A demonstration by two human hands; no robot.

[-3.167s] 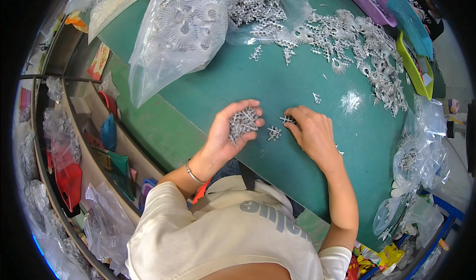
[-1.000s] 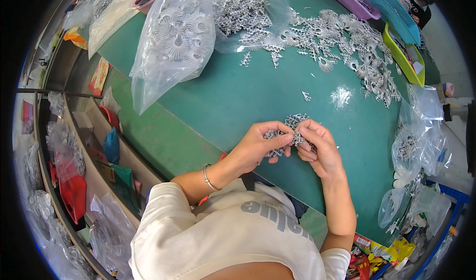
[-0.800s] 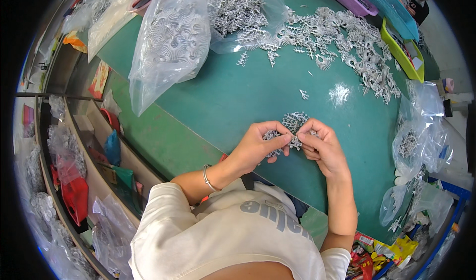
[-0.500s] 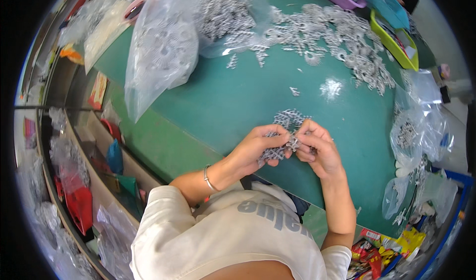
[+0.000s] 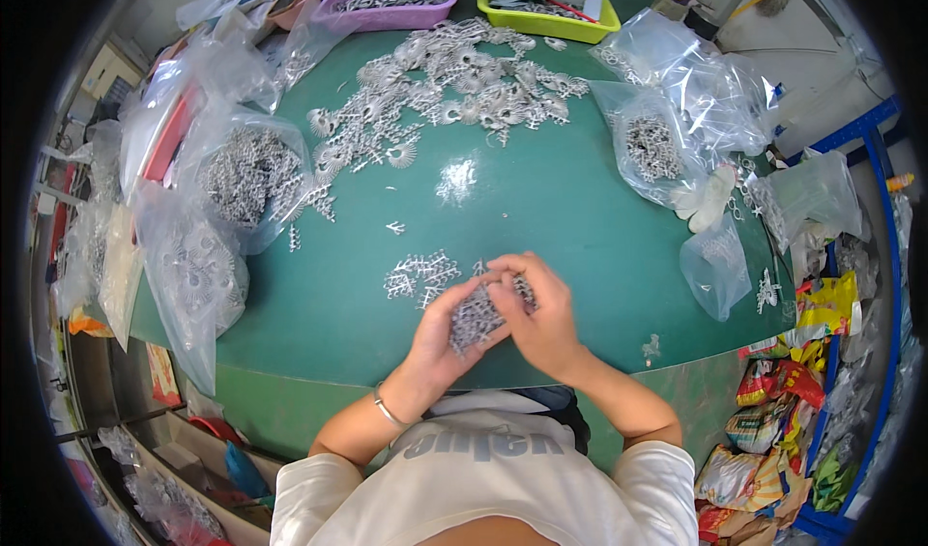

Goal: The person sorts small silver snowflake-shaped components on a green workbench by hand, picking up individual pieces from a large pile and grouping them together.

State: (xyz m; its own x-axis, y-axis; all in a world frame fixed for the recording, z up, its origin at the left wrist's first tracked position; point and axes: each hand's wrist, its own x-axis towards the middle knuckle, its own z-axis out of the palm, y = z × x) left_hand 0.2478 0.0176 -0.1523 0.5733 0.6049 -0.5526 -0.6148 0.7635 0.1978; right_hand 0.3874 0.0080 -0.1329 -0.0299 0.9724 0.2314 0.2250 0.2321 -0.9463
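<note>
Over the near part of the green table, both hands come together around a thick clump of small grey branched pieces (image 5: 474, 320). My left hand (image 5: 431, 343) cups the clump from the left, its fingers mostly hidden behind it. My right hand (image 5: 543, 319) closes over the right side, fingers curled and thumb pressed against the pieces. Just beyond my left hand, a small loose pile of the same branched pieces (image 5: 421, 275) lies on the table. A single branched piece (image 5: 395, 228) lies a little farther off.
A wide heap of grey comb-like and round fanned pieces (image 5: 474, 82) spreads across the far table. Behind it stand a purple basket (image 5: 391, 16) and a yellow-green basket (image 5: 551, 26). Clear plastic bags of pieces lie left (image 5: 198, 285) and right (image 5: 657, 150). Colourful packets (image 5: 764, 420) fill the lower right.
The whole view has swung round, so the table now lies straight ahead. My fingertips were pinching at pieces; now both hands wrap a compact clump, and a loose pile shows beside them.
</note>
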